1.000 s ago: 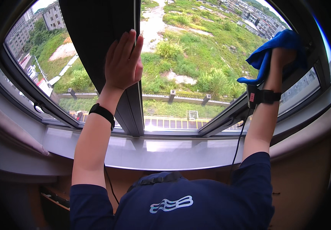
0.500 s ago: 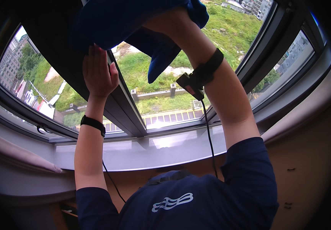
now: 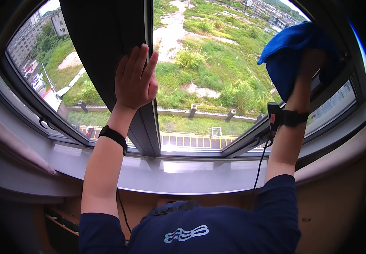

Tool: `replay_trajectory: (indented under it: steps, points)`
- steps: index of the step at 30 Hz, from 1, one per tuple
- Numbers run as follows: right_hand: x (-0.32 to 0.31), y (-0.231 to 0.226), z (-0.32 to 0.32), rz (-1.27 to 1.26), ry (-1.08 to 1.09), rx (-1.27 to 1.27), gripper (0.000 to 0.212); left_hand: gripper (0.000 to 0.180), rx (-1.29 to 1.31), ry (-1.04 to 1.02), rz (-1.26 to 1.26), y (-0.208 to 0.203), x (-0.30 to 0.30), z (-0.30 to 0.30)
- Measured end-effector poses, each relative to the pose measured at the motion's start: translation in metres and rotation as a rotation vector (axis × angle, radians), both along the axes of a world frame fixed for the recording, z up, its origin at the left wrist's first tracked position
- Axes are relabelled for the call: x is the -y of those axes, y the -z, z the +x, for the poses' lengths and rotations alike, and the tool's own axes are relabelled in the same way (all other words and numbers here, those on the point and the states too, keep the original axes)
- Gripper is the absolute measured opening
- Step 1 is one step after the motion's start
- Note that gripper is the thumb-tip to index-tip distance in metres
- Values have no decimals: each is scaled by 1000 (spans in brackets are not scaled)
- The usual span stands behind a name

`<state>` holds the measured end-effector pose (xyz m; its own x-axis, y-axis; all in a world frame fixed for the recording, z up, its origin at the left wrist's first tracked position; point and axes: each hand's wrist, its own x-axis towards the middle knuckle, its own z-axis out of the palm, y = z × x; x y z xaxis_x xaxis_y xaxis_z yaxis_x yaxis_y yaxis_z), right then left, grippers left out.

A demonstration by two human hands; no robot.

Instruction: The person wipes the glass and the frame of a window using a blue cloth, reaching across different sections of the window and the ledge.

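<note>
Blue cloth [image 3: 282, 55] gripped by R hand [image 3: 312, 63], L hand [image 3: 134, 86] spread open on window mullion [image 3: 102, 42]; poss. dropped if loose folds get snagged.

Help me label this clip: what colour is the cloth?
The cloth is blue, seen best in the head view.

The left hand [image 3: 134, 82] is raised straight-fingered (palm turned away), the right hand [image 3: 312, 63] lifted too, partly hidden.
</note>
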<state>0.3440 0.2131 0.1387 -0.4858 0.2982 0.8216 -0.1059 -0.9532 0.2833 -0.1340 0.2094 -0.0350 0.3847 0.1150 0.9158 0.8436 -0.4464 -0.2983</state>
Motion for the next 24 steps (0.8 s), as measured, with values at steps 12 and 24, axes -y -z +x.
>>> replay_trajectory:
  steps: [12, 24]
  points:
    - [-1, 49, -309, -765, -2581, -667, 25, 55, 55, -23, -3, -4, -5, 0]
    - [52, 43, 18, -243, -1775, -779, 24, 64, 57, 4, 65, -9, 1, 4]
